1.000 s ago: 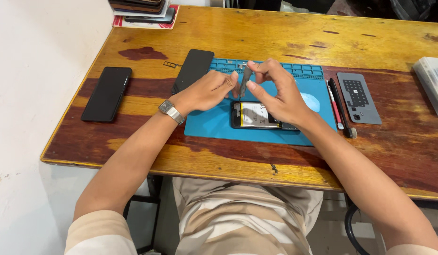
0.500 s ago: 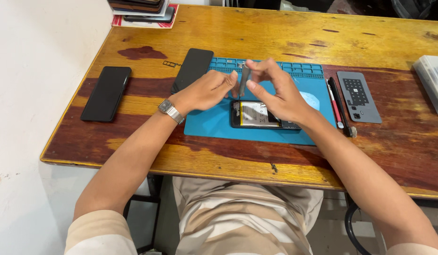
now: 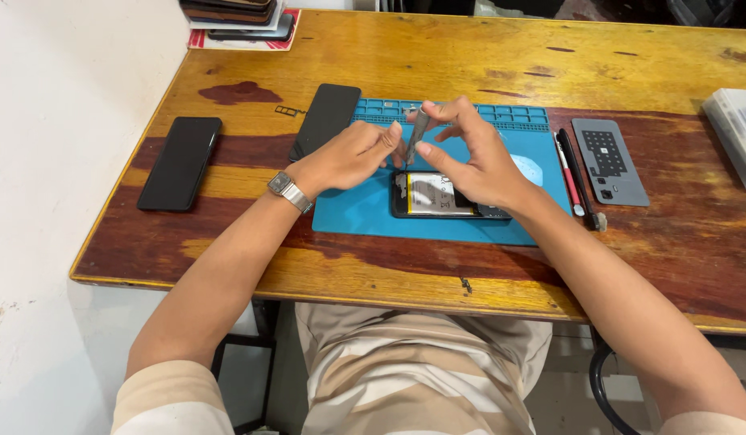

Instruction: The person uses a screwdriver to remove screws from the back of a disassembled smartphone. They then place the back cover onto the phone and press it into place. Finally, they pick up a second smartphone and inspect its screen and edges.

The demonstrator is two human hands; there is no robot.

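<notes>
The blue mat (image 3: 365, 211) lies on the wooden bench (image 3: 437, 64) with bare wood open beyond its far edge and a narrower strip toward the near edge. On the mat's middle lies the opened phone (image 3: 437, 196), long axis running left to right. The left hand (image 3: 349, 155) and right hand (image 3: 477, 157) meet just above it, fingers curled and pinched together on a slim grey screwdriver (image 3: 419, 133), which stands nearly upright, tip down at the phone's upper left corner. Left of the mat lie two dark phones (image 3: 179, 161); right of it, pens (image 3: 572, 173) and a grey pad (image 3: 608, 159).
</notes>
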